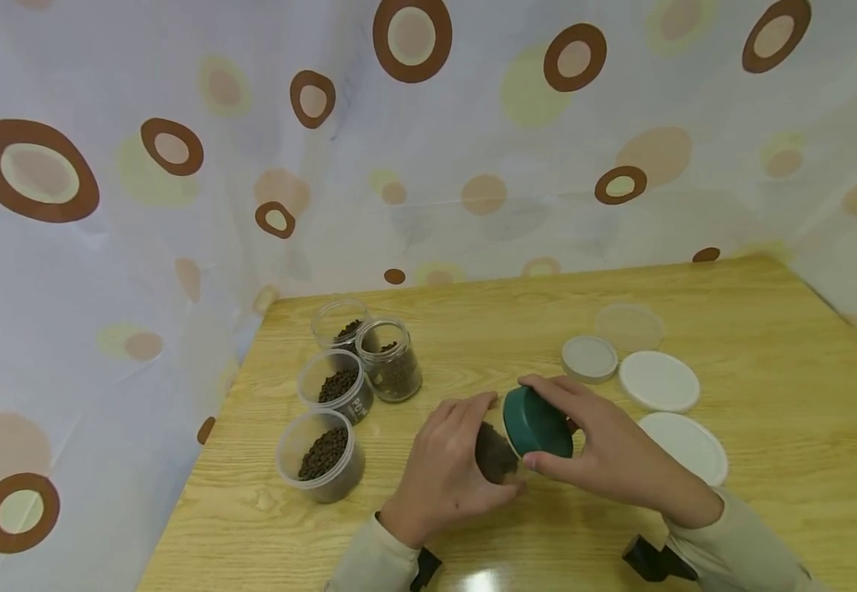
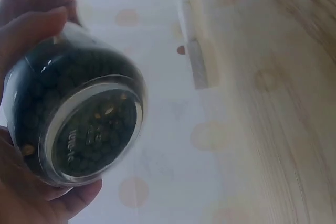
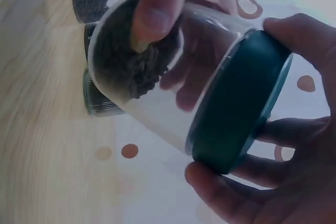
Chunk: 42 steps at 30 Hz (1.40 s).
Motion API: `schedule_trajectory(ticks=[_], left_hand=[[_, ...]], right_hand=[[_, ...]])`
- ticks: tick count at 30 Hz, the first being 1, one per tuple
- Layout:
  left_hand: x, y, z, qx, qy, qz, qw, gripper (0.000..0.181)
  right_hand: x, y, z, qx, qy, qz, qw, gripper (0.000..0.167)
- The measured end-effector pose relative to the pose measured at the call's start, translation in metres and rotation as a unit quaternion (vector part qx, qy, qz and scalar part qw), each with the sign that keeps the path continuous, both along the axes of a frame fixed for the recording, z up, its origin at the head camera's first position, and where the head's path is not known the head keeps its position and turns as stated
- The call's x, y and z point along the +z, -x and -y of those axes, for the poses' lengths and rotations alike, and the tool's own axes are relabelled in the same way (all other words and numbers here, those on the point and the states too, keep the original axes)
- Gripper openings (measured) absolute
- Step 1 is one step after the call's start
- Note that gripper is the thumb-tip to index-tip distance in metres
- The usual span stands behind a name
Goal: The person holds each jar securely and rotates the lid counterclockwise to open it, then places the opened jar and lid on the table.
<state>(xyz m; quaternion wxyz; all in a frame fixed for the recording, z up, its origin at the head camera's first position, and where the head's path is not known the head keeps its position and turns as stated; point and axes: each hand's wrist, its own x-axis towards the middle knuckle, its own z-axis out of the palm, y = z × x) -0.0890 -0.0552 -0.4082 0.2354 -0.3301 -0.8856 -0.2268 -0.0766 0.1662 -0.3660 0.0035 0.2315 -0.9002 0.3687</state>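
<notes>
My left hand (image 1: 447,469) grips a clear jar (image 1: 495,454) partly filled with dark pellets, tilted above the table. In the left wrist view the jar's round base (image 2: 97,129) faces the camera. On the jar's mouth sits a green lid (image 1: 538,423), and my right hand (image 1: 609,448) holds it by the rim with thumb and fingers. The right wrist view shows the lid (image 3: 239,100) against the mouth, with pellets (image 3: 131,51) lying toward the base; whether it is threaded on I cannot tell.
Several open containers of dark pellets stand at the left, among them a glass jar (image 1: 391,366) and a plastic tub (image 1: 322,460). At the right lie several lids, including a white lid (image 1: 660,381), a grey lid (image 1: 590,358) and a clear lid (image 1: 630,326). A patterned curtain (image 1: 436,164) surrounds the table (image 1: 473,329).
</notes>
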Motion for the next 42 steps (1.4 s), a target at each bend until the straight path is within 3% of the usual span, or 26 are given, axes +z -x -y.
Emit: schedule_trajectory(ticks=[3, 8, 11, 17, 24, 29, 38, 42], left_hand=[[0.001, -0.001, 0.001, 0.003, -0.001, 0.006, 1.0, 0.094], [0.0, 0.0, 0.001, 0.001, 0.001, -0.007, 1.0, 0.093], [0.0, 0.0, 0.001, 0.0, -0.003, 0.002, 1.0, 0.092], [0.001, 0.0, 0.004, 0.015, -0.01, -0.003, 0.9998, 0.092], [-0.003, -0.001, 0.005, 0.025, -0.011, -0.004, 0.9996, 0.096], [-0.005, -0.002, 0.003, 0.025, -0.007, -0.013, 0.9996, 0.097], [-0.007, -0.007, 0.003, 0.043, 0.033, -0.049, 0.9973, 0.094], [-0.008, -0.008, 0.004, 0.046, 0.036, -0.061, 0.9964, 0.095]], right_hand=[[0.001, 0.001, 0.0, 0.018, -0.003, -0.02, 0.9996, 0.073], [-0.003, 0.002, -0.003, 0.034, -0.004, -0.022, 0.9992, 0.072], [-0.005, 0.004, -0.005, 0.04, -0.004, -0.025, 0.9989, 0.072], [-0.006, 0.006, -0.002, 0.044, 0.003, -0.028, 0.9986, 0.076], [0.001, 0.001, -0.003, 0.009, 0.019, 0.028, 0.9994, 0.056], [0.004, 0.003, -0.003, -0.018, -0.003, 0.05, 0.9986, 0.049], [0.005, 0.003, 0.007, -0.069, -0.094, 0.13, 0.9847, 0.065], [0.006, 0.004, 0.01, -0.063, -0.089, 0.142, 0.9839, 0.069]])
